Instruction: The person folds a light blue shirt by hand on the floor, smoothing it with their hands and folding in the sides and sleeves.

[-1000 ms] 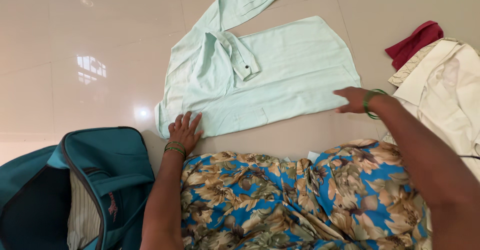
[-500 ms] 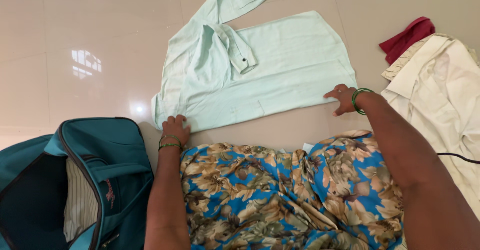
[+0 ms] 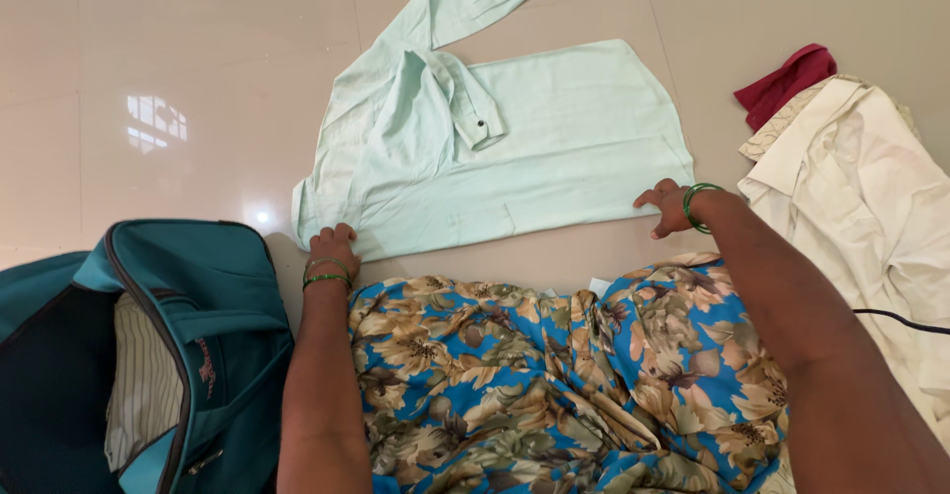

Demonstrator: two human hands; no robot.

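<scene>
We have the pale green shirt [image 3: 554, 148] spread flat on the tiled floor [image 3: 178, 49], and we judge the folding as only partly done. One sleeve is already laid across the body of the shirt, with its buttoned cuff near the middle; the other sleeve reaches away from the shirt's far side, not yet folded in. The long fold of the body seems to us not made yet.

Our left hand [image 3: 333, 244] is at the near corner of the shirt on the collar side. Its fingers [image 3: 341, 232] are curled in and closed on the edge of the cloth, so we believe it pinches the hem there. Our right hand [image 3: 668, 207] is at the opposite near corner of the shirt. Its fingers are bent and closed down on the edge; it appears to grip the cloth, though the pinch itself is hidden from us.

Beside the shirt's collar end stands an open teal bag [image 3: 148, 355]. Beyond the shirt's tail end lie a cream garment [image 3: 871, 187] and a dark red cloth [image 3: 787, 83].
</scene>
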